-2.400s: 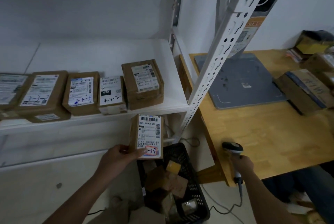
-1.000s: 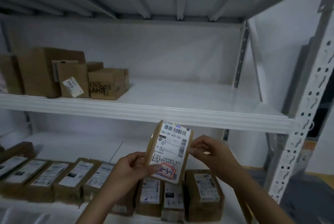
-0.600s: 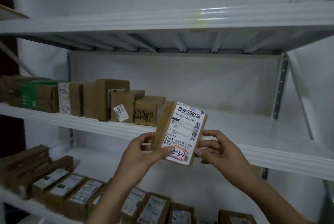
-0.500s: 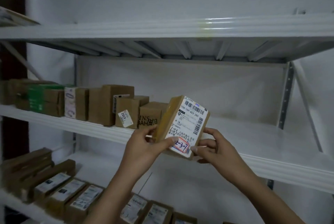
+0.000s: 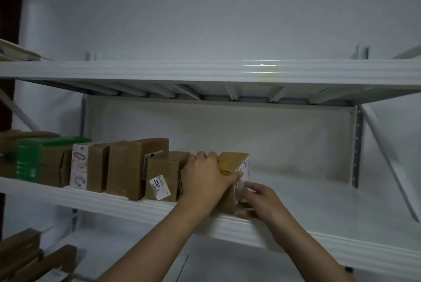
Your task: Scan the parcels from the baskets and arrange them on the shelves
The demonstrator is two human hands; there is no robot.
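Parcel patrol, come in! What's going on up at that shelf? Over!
Left hand and right hand both shut on parcel. Parcel upright on middle shelf, at row's right end. Shelf bare rightward.

A row of boxes (image 5: 127,167) is standing on the left part of the middle shelf (image 5: 319,204), and the parcel (image 5: 234,167) is sitting at the row's right end, near the front edge. The left hand (image 5: 205,174) is lying over its top and left side, the right hand (image 5: 259,199) touching its lower right. More boxes (image 5: 27,256) are lying on the shelf below, at the left
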